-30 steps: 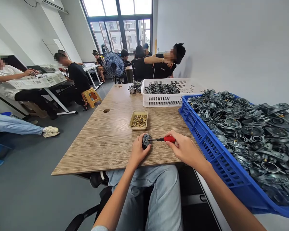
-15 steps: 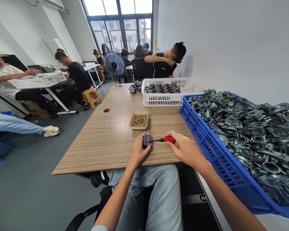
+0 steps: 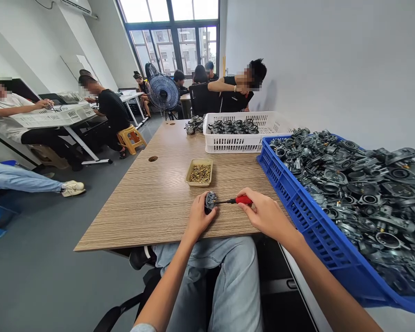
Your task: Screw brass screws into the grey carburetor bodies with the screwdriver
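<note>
Hardly anything moved: left grip (image 3: 198,215) clasps a metal part (image 3: 210,199), right grip (image 3: 263,211) a screwdriver (image 3: 241,199).

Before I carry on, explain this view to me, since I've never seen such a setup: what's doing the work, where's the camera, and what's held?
There is no machine: each grip is a person's bare hand. One camera, worn on that person's head, looks forward and down. The left grip holds a small metal part at the wooden table. The right grip holds a red-handled screwdriver, its tip at that part; exact contact is too small to tell. Just beyond sits a small tray of brass-coloured pieces. At the right, a blue crate is heaped with metal parts. Farther back, a white basket holds dark parts. Other people sit in the background.
</note>
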